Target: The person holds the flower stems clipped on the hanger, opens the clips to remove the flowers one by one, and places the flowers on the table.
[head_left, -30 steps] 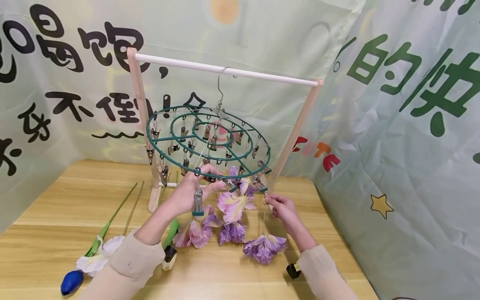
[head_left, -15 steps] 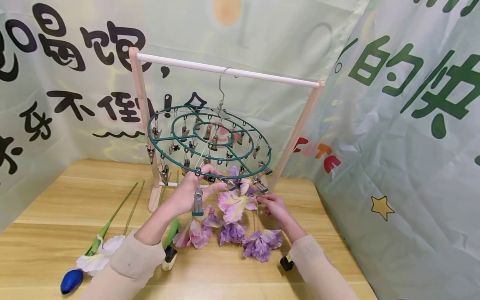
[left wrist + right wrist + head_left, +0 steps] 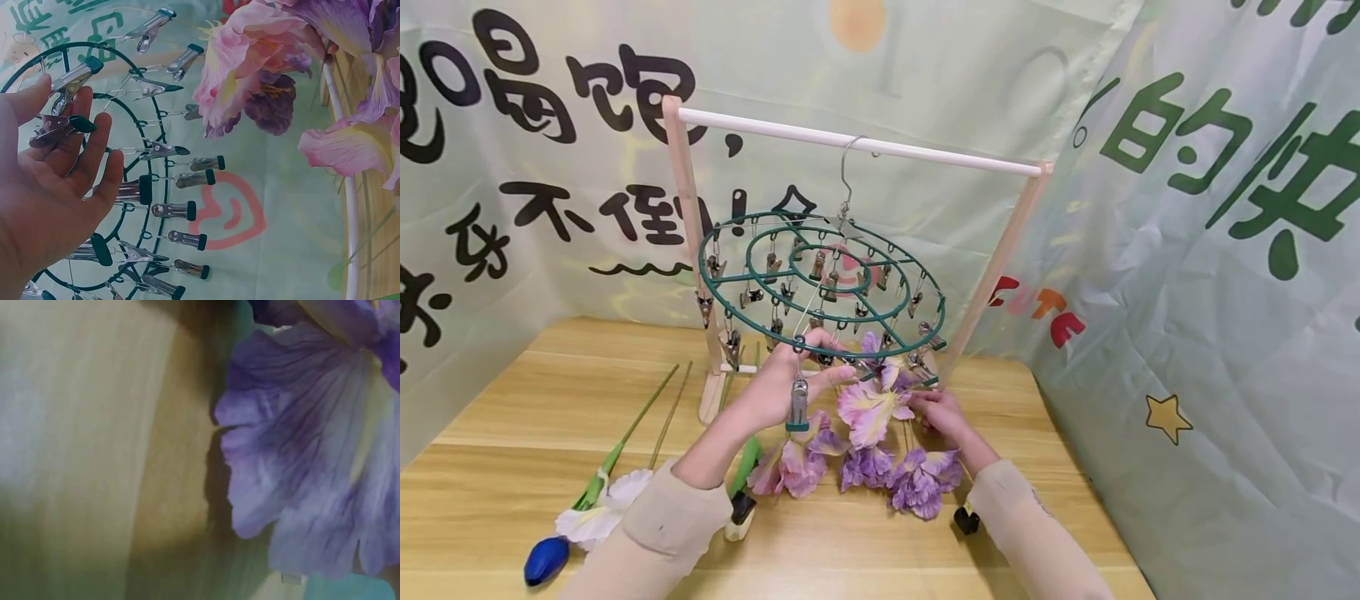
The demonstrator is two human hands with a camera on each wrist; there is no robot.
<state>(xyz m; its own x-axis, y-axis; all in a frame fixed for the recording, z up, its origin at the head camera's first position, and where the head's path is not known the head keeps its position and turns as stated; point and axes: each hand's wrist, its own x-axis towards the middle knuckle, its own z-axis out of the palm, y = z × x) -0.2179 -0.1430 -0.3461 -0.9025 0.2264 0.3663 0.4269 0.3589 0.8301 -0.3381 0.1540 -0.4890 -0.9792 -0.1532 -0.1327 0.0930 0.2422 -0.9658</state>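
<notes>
A round green clip hanger (image 3: 730, 278), ringed with metal clips, hangs tilted from a rod. My left hand (image 3: 771, 392) reaches under its near edge. In the left wrist view, the thumb and fingers are around a metal clip (image 3: 75, 78), with another clip (image 3: 56, 130) against the fingers. My right hand (image 3: 942, 415) pinches the stem of a purple artificial flower (image 3: 925, 483), its bloom hanging downward; the fingertips are partly hidden behind petals. Purple petals (image 3: 312, 444) fill the right wrist view's right side. A pink-yellow flower (image 3: 865, 412) and a pink flower (image 3: 790, 468) hang upside down below the hanger.
A wooden stand (image 3: 1000, 250) with a white top rod (image 3: 767, 125) carries the hanger. On the wooden table (image 3: 820, 558) lie a white flower (image 3: 591, 523) and a blue tulip (image 3: 546, 560) at left. A small black object (image 3: 967, 520) is beside the right sleeve.
My right hand has moved left with the purple flower, bringing its stem behind the pink-yellow flower and its bloom nearer the others. My left hand stays under the hanger.
</notes>
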